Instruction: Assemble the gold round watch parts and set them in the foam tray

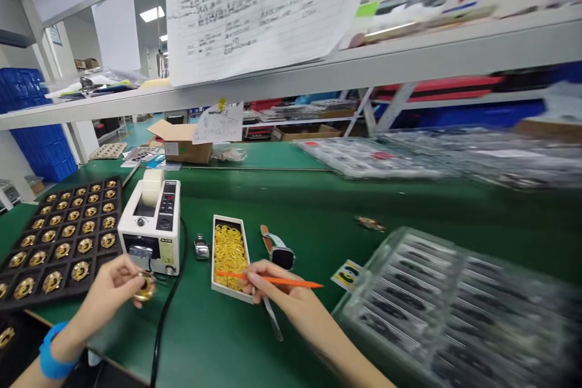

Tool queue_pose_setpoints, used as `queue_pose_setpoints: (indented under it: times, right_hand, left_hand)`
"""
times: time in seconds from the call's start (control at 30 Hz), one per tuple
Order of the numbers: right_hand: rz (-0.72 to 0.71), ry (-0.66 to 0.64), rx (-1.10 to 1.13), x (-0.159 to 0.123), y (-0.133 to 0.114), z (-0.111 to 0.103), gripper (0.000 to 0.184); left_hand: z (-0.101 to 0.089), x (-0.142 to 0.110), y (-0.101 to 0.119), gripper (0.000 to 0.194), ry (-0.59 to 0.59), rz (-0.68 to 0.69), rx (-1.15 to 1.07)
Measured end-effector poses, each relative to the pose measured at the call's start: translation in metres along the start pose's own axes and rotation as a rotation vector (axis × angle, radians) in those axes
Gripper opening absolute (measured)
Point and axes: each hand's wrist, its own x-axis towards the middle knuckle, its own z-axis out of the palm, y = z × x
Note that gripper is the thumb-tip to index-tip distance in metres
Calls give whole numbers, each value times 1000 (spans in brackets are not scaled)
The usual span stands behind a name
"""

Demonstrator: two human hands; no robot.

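Observation:
My left hand (111,288), with a blue band at the wrist, pinches a round gold part (145,290) in front of the white tape dispenser (171,212). Held in my right hand (284,291) is an orange pointed stick (302,283), lying across the fingers. A grey metal tool, perhaps tweezers (273,320), sticks out below the same fingers. These fingertips are at the near right edge of a white box (213,264), which is filled with small yellow rings (230,248). Whether the stick touches the rings I cannot tell.
A black compartment tray (119,194) of round gold parts lies left. A black cable (162,315) runs forward from the dispenser. Beyond the box lies a wristwatch (282,256); a small metal object (201,248) sits beside it. Blurred clear plastic trays (409,315) fill the right.

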Motion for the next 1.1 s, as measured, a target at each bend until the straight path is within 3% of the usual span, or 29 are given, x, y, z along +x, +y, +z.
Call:
queue_pose_setpoints:
  times: [0.13, 0.27, 0.37, 0.5, 0.6, 0.73, 0.8, 0.87, 1.0, 1.1]
  right_hand:
    - [-113, 190, 1, -15, -5, -6, 39]
    - [-217, 214, -54, -32, -8, 0, 31]
    - [-255, 229, -107, -36, -6, 8, 31]
    - [-189, 226, -50, -35, 0, 15, 32]
    - [-159, 213, 1, -34, 6, 19, 31]
    - [-219, 201, -21, -35, 12, 21, 23]
    - [-315, 199, -115, -34, 14, 19, 14]
    - [-531, 164, -279, -33, 14, 16, 11]
    - [-999, 20, -656, -28, 11, 8, 31]
    - [-1077, -9, -784, -27, 8, 6, 28]
  left_hand:
    - [78, 24, 0, 39, -177, -135, -341]
    - [115, 52, 0, 45, -169, -174, -483]
    - [122, 56, 2, 53, -149, -106, -503]
    - [123, 49, -1, 50, -127, -14, -476]
    - [125, 46, -6, 48, -125, 14, -464]
    - [126, 46, -11, 48, -139, 23, -450]
    - [126, 47, -11, 48, -134, 9, -466]
    - [126, 48, -10, 49, -130, -28, -506]
    - [124, 50, -10, 47, -130, -117, -576]
    - [123, 51, -10, 46, -137, -150, -598]
